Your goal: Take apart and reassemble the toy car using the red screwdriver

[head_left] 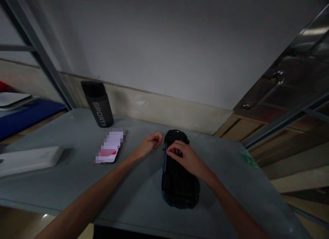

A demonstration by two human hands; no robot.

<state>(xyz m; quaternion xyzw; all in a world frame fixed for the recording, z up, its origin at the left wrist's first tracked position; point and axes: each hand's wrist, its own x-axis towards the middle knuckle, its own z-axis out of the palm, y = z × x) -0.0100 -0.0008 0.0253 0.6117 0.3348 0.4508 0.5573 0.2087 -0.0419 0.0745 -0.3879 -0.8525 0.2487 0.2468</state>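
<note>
A toy car [180, 184] lies upside down on the grey table, its black underside and wheels facing up and a strip of blue body showing along its left side. Over the middle of the car is my right hand [186, 155], thumb and fingers pinched near the blue edge. Whatever may be between those fingertips is hidden or too small to name. Just left of the car's far end, my left hand [152, 142] is closed, with its fingers curled together. I cannot make out anything in it.
A dark sports bottle [100, 108] stands by the wall at the back left. In front of it lies a lit phone [110, 146]. A white oblong object [33, 160] rests at the left, and a crumpled green wrapper [248, 159] near the right edge. Metal frame posts flank the table [138, 198].
</note>
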